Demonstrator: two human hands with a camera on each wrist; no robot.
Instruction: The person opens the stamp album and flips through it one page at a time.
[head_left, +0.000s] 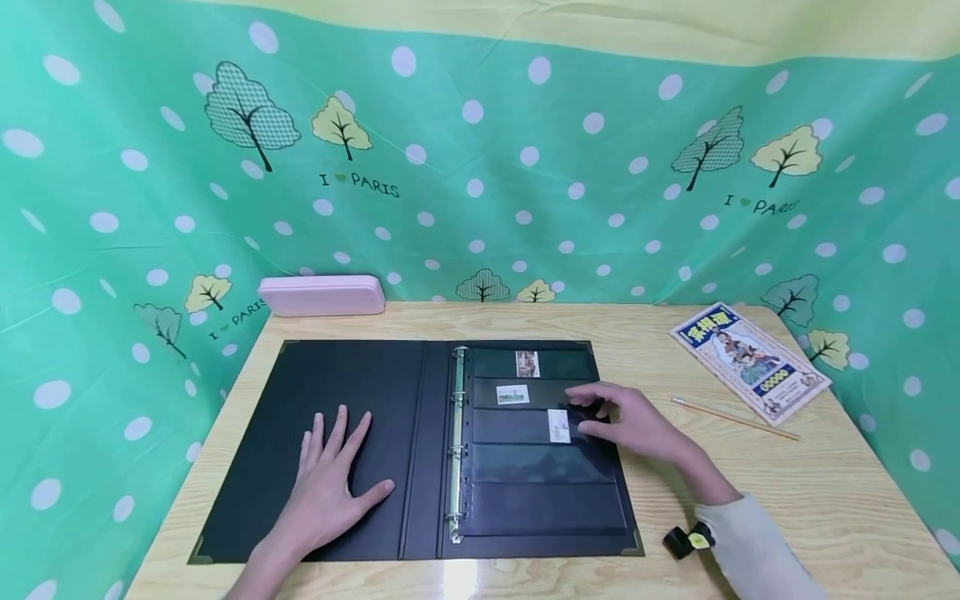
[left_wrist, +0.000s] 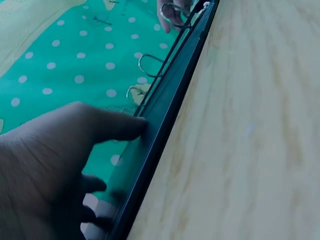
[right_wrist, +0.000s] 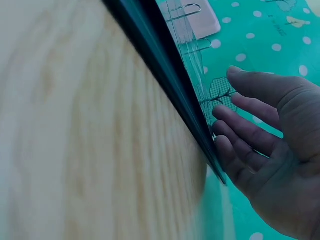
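Paper stamp (head_left: 558, 426), white and oblong, long axis near-to-far, lies just left of the nearer, seemingly empty right hand (head_left: 628, 419), while left hand (head_left: 327, 490) spreads unclenched over black ring binder (head_left: 352, 371).

On your right arm (head_left: 708, 477), toward four o'clock in the head view, you wear a plain, off-white sleeve (head_left: 761, 550), its cuff ending short of your bare right grip (head_left: 626, 422). At the cuff's eight o'clock side sits a small, blocky black device (head_left: 678, 543) with a yellow-green marking (head_left: 698, 542), its print too small to read. Toward seven o'clock, your left grip (head_left: 327, 497) and the forearm (head_left: 272, 560) behind it are bare.
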